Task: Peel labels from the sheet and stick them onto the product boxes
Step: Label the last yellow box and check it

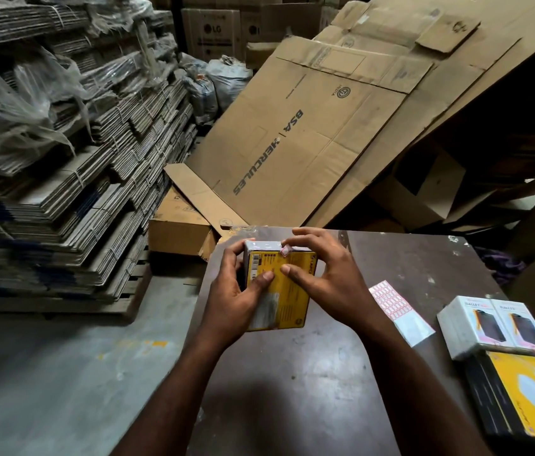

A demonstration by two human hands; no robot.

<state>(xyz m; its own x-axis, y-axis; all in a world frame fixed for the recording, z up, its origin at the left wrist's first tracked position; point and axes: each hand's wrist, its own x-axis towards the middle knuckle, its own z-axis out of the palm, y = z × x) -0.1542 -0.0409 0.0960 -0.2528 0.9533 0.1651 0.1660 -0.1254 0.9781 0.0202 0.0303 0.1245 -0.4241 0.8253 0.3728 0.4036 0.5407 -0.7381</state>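
Where the box [280, 287] was: in both hands, above the counter's far left part, tilted, with its yellow face toward the camera.
Label [286, 250]: small and pink-edged, it sat on the box's far top edge under a right fingertip.
Left hand [236, 297]: its fingers were curled round the box's left side and the thumb lay on the yellow face, clamped on the box.
Right hand [325, 274]: it was arched over the box's right part; the index tip pressed on the label and the thumb on the yellow face, nipping the box's edge, while the other fingers were raised and spread apart.
Sheet [391, 299]: it lay flat on the counter just right of the right hand, with rows of pink-edged labels on its far half and a plain white near half.
White boxes [489, 327]: two stood side by side on the counter, right of the sheet.
Yellow box [529, 399]: it lay just beside the white boxes, nearer the camera, at the right edge.
Counter [292, 390]: it was dark brown, scuffed and speckled.
Cartons [308, 126]: flattened, they leaned behind the counter; one read BSA HERCULES.
Bundles [78, 192]: tied flat cardboard was stacked at left, some of it under plastic film.
Floor [62, 373]: it was grey concrete.
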